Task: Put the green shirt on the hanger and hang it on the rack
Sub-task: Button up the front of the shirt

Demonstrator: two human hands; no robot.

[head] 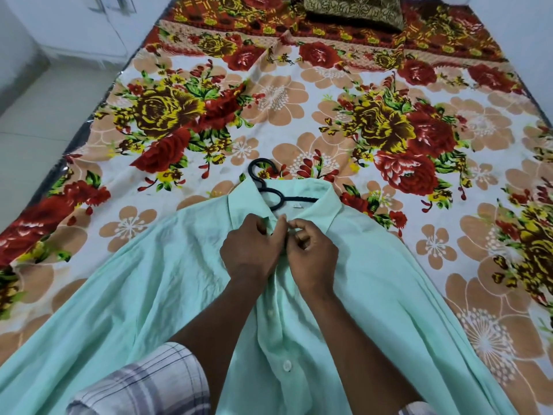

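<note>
The pale green shirt [143,295] lies spread front-up on the bed, collar pointing away from me. A black hanger [270,191] sits inside it; its hook and neck stick out past the open collar, the rest is hidden under the cloth. My left hand [250,250] and my right hand [311,253] meet at the top of the button placket just below the collar. Both pinch the shirt's front edges together there. White buttons run down the placket toward me.
The bed carries a floral sheet [344,94] in red, yellow and peach. A dark patterned cushion [356,10] lies at the far end. White cabinet doors [68,22] and a light floor border the bed's left side. No rack is in view.
</note>
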